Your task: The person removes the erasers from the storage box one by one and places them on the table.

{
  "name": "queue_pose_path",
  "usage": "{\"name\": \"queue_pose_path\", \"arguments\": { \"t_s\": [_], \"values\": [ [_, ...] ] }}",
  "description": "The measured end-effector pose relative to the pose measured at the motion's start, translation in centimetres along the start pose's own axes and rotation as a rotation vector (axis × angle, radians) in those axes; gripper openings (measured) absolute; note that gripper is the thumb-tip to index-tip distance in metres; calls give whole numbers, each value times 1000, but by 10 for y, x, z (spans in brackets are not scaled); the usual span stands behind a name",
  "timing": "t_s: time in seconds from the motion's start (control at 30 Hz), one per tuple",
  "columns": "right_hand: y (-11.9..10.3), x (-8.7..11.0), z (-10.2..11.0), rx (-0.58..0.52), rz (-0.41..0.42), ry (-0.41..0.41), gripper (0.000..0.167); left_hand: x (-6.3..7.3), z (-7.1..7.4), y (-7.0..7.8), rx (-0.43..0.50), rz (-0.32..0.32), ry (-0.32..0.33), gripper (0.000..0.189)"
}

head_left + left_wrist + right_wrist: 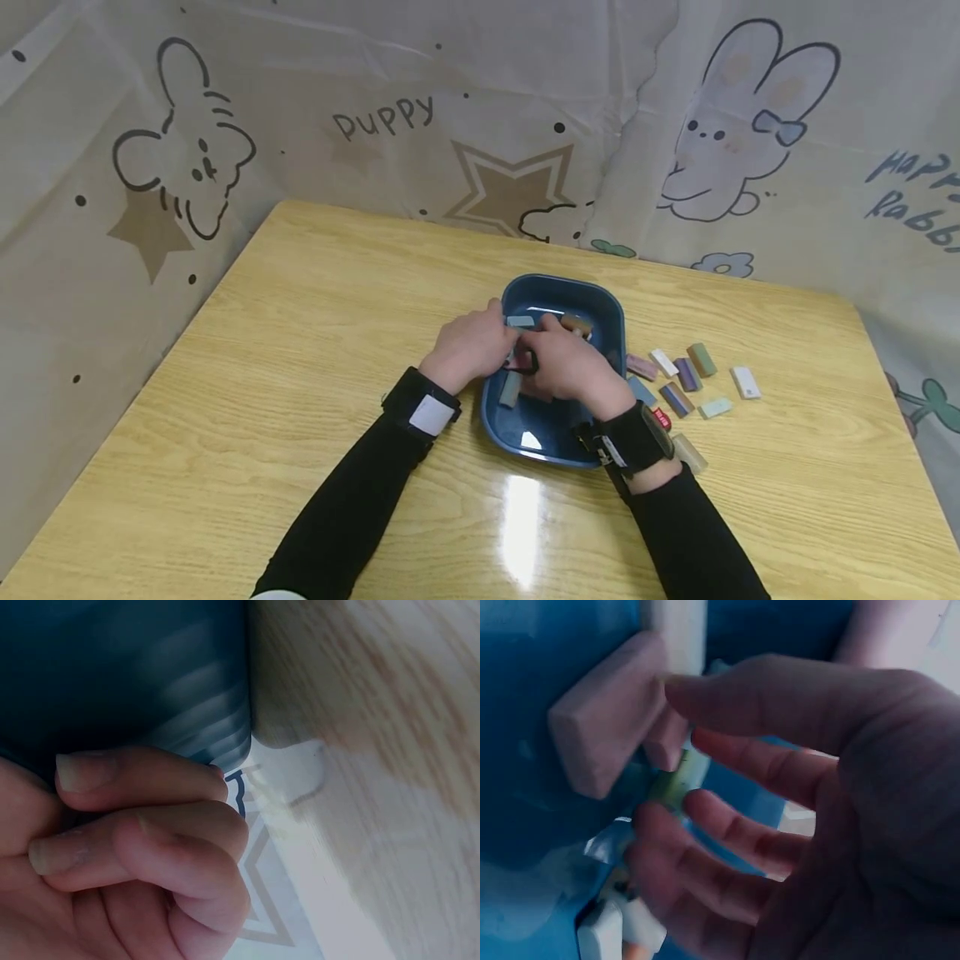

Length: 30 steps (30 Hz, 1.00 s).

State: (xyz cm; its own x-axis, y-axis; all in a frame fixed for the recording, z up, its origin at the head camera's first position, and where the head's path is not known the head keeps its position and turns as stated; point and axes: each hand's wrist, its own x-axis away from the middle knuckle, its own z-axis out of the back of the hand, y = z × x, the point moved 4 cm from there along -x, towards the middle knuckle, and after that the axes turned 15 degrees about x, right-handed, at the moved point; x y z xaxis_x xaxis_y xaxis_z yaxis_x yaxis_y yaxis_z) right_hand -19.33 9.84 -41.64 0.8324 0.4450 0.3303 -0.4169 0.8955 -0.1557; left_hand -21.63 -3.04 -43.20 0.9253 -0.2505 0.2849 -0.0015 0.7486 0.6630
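Observation:
A dark blue plastic basin [622, 333] holds several small bevelled blocks that look like erasers. My left hand [468, 346] is at its left rim, fingers curled beside the outer wall in the left wrist view. Its thumb and index tip are hidden, so I cannot tell what they hold. Inside the basin, my right hand [566, 362] has its fingers loosely spread. Its thumb tip meets a pink eraser [611, 712] in the right wrist view. A pale eraser [679, 645] and a green one [676, 784] lie close by. A light blue eraser [520, 321] is near the left fingertips.
Right of the basin several more erasers are scattered on the wooden table [330, 283], among them a white one [746, 382], a green-brown one [702, 360] and a beige one [689, 453] near the right wrist. A printed cloth [360, 50] hangs behind the table.

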Motion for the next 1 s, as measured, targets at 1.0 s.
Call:
{"name": "queue_pose_path", "arguments": {
  "t_s": [1.0],
  "values": [
    [-2,47,30,-4,105,190,20,0,-3,3,-29,5,-6,57]
  ]
}}
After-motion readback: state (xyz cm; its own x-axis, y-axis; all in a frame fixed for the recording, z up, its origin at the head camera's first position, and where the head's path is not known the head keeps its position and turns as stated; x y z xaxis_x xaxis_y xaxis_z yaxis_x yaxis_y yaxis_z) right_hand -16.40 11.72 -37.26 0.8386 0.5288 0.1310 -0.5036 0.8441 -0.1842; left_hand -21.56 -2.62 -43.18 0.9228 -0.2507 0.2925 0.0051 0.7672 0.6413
